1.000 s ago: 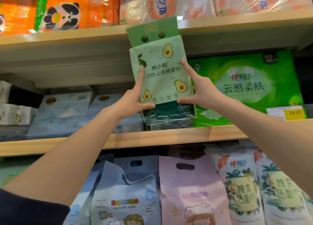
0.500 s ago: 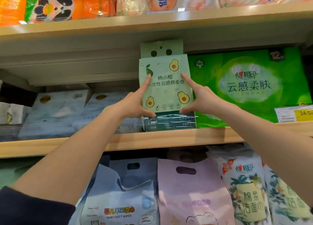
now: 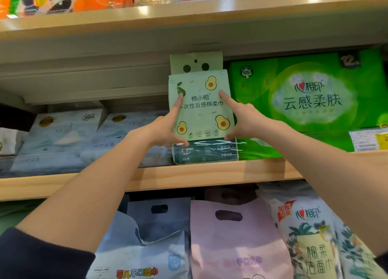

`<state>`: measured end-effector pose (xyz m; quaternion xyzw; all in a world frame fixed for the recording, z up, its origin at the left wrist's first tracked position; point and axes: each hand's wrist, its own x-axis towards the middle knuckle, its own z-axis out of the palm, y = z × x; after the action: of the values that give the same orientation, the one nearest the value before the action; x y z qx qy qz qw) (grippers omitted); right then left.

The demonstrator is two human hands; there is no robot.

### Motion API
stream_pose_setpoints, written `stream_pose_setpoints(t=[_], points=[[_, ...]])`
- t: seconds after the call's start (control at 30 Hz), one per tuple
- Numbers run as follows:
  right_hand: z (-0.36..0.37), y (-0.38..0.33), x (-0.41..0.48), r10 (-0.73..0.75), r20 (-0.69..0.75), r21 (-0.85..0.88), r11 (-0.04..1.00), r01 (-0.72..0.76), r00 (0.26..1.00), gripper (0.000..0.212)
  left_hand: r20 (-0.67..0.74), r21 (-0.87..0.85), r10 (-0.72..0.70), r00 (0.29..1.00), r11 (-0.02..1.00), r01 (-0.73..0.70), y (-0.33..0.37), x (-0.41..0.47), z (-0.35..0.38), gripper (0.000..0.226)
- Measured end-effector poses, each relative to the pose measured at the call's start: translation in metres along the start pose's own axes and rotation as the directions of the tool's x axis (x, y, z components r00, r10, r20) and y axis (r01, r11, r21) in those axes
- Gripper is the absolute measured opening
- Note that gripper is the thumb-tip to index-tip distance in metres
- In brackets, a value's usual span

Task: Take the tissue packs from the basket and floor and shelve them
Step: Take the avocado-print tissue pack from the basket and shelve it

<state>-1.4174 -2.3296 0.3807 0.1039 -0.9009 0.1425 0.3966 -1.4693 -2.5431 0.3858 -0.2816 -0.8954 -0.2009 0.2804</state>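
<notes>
- A pale green, avocado-printed soft tissue pack (image 3: 201,108) now stands upright at the front edge of the middle wooden shelf (image 3: 189,173), its foot behind the clear plastic front rail (image 3: 205,152). A second ago it was held higher, its top overlapping the shelf above.
- The left hand (image 3: 165,129) and right hand (image 3: 245,121) flank it. The index fingers (image 3: 178,104) lie straight on its face and the thumbs sit low, steadying rather than clamping.
- This pack looks all but shelved, and letting go seems next.
- A large bright green wrapped tissue bundle (image 3: 310,102) crowds its right side and pale blue packs (image 3: 63,135) sit to its left, leaving a snug slot.
</notes>
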Motion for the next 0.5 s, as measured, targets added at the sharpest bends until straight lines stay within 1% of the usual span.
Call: stream_pose_setpoints(t=[0.13, 0.23, 0.3, 0.43, 0.5], points=[[0.001, 0.000, 0.000, -0.004, -0.006, 0.006, 1.000, 0.004, 1.000, 0.116, 0.009, -0.023, 0.003, 1.000, 1.000, -0.003, 0.004, -0.004, -0.001, 0.122], [-0.001, -0.003, -0.005, 0.015, -0.064, 0.054, 0.998, -0.012, 0.998, 0.108, 0.006, -0.053, 0.003, 1.000, 0.999, -0.002, 0.008, -0.012, -0.005, 0.117], [-0.004, -0.004, -0.010, 0.034, -0.102, 0.078, 0.997, -0.027, 0.994, 0.101, -0.010, -0.048, 0.020, 1.000, 0.999, -0.020, 0.011, -0.018, -0.010, 0.111], [-0.012, -0.012, -0.029, 0.031, -0.089, 0.073, 0.997, -0.025, 0.996, 0.086, -0.066, 0.034, 0.044, 0.997, 0.999, -0.042, 0.016, -0.035, -0.025, 0.096], [-0.017, -0.017, -0.041, 0.021, -0.087, 0.080, 0.997, -0.014, 0.996, 0.079, -0.082, 0.029, 0.024, 0.996, 0.999, -0.021, 0.018, -0.045, -0.034, 0.089]])
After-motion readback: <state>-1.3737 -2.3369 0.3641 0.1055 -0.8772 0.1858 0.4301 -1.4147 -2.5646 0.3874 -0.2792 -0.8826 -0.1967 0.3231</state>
